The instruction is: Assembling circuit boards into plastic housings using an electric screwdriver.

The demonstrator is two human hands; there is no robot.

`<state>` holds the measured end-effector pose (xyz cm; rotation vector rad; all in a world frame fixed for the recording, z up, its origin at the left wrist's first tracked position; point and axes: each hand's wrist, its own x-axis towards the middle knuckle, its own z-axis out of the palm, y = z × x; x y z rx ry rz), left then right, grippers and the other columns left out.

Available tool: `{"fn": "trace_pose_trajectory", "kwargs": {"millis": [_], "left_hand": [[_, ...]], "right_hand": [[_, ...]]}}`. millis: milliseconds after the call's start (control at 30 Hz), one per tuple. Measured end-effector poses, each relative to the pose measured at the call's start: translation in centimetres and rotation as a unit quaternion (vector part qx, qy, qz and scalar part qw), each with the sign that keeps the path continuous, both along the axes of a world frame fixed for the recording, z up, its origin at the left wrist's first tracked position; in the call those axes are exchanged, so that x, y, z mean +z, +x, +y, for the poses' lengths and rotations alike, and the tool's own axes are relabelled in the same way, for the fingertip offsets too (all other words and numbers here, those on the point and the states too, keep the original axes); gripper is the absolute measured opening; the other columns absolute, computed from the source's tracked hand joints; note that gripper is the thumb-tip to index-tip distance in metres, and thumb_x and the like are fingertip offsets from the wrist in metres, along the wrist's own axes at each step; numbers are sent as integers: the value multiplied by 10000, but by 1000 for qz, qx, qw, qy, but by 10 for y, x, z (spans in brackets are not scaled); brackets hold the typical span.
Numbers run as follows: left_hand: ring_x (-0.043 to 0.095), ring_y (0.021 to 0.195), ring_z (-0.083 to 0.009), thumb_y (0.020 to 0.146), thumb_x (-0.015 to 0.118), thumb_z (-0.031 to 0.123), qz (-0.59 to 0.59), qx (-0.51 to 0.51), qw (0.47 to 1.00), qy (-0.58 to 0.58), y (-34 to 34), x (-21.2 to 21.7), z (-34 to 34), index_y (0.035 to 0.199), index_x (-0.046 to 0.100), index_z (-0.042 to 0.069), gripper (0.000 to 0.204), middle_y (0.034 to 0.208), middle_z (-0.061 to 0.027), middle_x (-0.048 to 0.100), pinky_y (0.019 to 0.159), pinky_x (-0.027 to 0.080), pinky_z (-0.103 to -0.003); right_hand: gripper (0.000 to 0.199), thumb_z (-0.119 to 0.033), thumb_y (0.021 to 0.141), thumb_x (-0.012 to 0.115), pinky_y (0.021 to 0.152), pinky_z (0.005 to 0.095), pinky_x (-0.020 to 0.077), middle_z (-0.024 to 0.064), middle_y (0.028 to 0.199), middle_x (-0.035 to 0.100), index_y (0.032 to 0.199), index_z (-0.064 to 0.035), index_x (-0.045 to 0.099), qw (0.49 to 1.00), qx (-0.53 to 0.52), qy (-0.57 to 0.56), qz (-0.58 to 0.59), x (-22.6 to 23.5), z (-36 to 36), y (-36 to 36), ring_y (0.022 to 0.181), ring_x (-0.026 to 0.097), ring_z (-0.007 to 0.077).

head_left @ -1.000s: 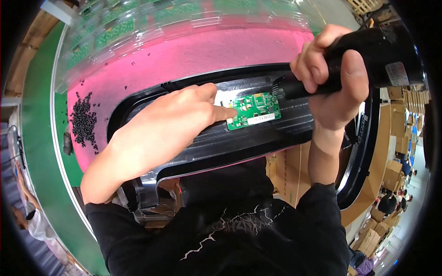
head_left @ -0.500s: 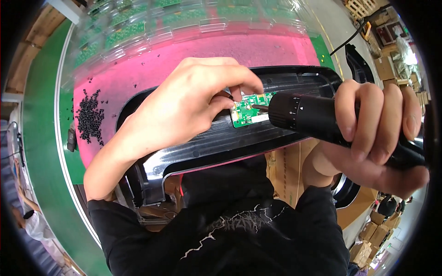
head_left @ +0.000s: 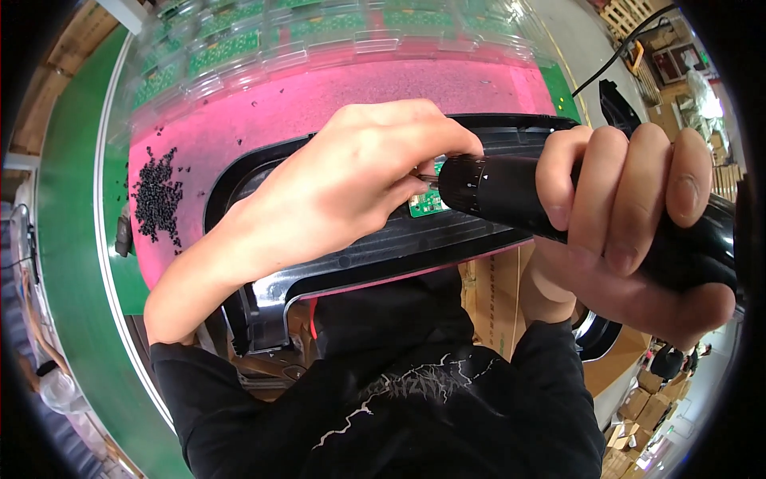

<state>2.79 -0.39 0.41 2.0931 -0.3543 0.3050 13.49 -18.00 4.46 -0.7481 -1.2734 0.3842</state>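
Observation:
My right hand is wrapped round a black electric screwdriver, which lies nearly level and points left. Its thin bit reaches the fingertips of my left hand. Those fingers are pinched together at the bit's end; whatever small thing they may hold is hidden. Beneath them a green circuit board sits inside a long black plastic housing, mostly covered by my left hand and the screwdriver's head. The housing rests open side up before me.
Small black screws lie in a heap on the pink mat at the left. Clear plastic trays with green boards stand along the back. Another black plastic part is at the far right, and a cardboard box is below the table edge.
My right hand and the screwdriver have shifted left, bringing the bit to my left fingertips. My left hand has moved slightly right and now covers more of the board.

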Motion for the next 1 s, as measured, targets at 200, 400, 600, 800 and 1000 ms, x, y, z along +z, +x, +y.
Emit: {"fn": "trace_pose_trajectory", "kwargs": {"millis": [200, 400, 600, 800, 1000], "left_hand": [[650, 955, -326, 698, 632, -165, -39, -4, 999, 19, 0, -6, 2, 1156, 622, 10, 490, 1037, -143, 636, 795, 532, -379], [629, 919, -371, 746, 599, -134, -4, 50, 996, 69, -4, -20, 6, 1124, 615, -4, 400, 989, -171, 623, 775, 512, -411], [611, 932, -404, 747, 582, -111, -50, 81, 992, 79, -7, -31, 6, 1113, 616, -15, 380, 992, -191, 618, 784, 492, -427], [597, 949, -409, 722, 578, -115, -18, 81, 991, 105, -6, -20, 4, 1104, 608, -29, 392, 1017, -186, 590, 793, 478, -439], [592, 959, -398, 701, 545, -159, -39, 91, 992, 81, -4, -16, 6, 1075, 596, -41, 395, 1030, -180, 572, 806, 476, -427]], "right_hand": [[561, -553, 784, 737, 598, 228, 419, -48, 740, 555, 1063, -121, 513, 996, 76, -9, -36, -2, 10, 15, 609, 530, 65], [577, -553, 812, 717, 608, 258, 407, -39, 734, 538, 1108, -95, 526, 994, 103, -33, -31, -13, 8, 20, 575, 497, 78], [583, -622, 886, 515, 539, 278, 370, -27, 633, 469, 1017, -54, 519, 984, -78, -92, 128, -29, 22, -2, 498, 425, 89], [531, -571, 891, 525, 533, 275, 357, -25, 623, 456, 1004, -52, 517, 982, -105, -121, 99, -38, 28, 0, 496, 401, 93], [475, -508, 896, 539, 519, 268, 346, -18, 618, 446, 977, -42, 500, 978, -90, -189, 9, -29, 38, 2, 495, 392, 97]]}}
